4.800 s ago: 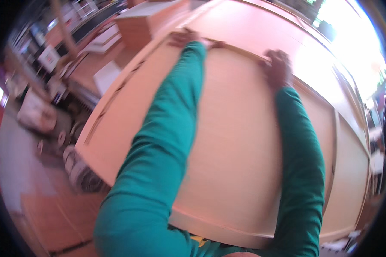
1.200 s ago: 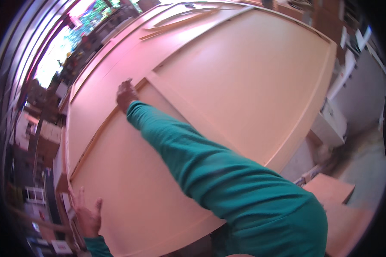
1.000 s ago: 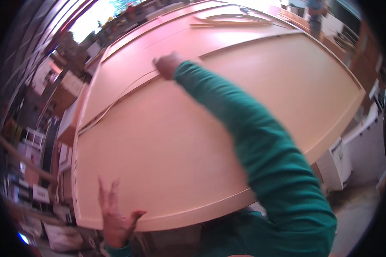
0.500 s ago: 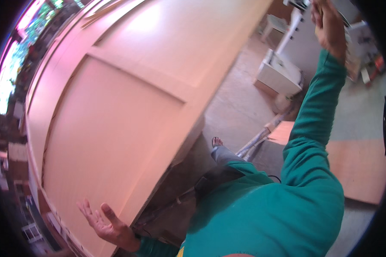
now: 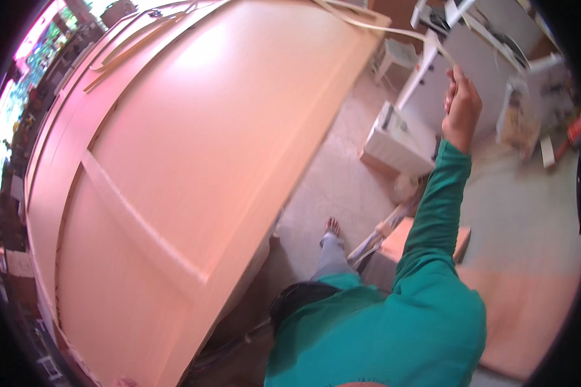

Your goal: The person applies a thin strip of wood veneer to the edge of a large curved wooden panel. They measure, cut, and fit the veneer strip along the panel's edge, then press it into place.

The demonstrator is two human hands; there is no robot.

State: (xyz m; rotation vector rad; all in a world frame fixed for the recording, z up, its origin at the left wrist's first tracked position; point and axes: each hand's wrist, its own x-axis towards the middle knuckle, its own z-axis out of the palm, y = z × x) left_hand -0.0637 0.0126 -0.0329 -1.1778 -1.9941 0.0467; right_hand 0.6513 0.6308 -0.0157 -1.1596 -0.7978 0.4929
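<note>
My right hand (image 5: 463, 108) is raised at the upper right, its fingers closed round the end of a long, thin, pale strip (image 5: 403, 32). From the hand the strip bends away to the far end of a large light-wood panel (image 5: 271, 84). That panel fills the left half of the view and has raised crosspieces and long grooves. Only a blurred trace of my left hand (image 5: 126, 382) shows over the panel's near end, at the lower edge; its fingers cannot be made out.
Loose thin strips (image 5: 132, 51) lie on the panel's far left. Right of the panel stand a white box-like piece (image 5: 399, 138) and a small white stool (image 5: 397, 59). A flat wooden sheet (image 5: 526, 309) lies at the lower right, and my foot (image 5: 332, 226) is on the floor.
My right hand has come lower and leftward in the view, and the strip it holds now shows. My left hand, spread above the panel before, has dropped almost out of view.
</note>
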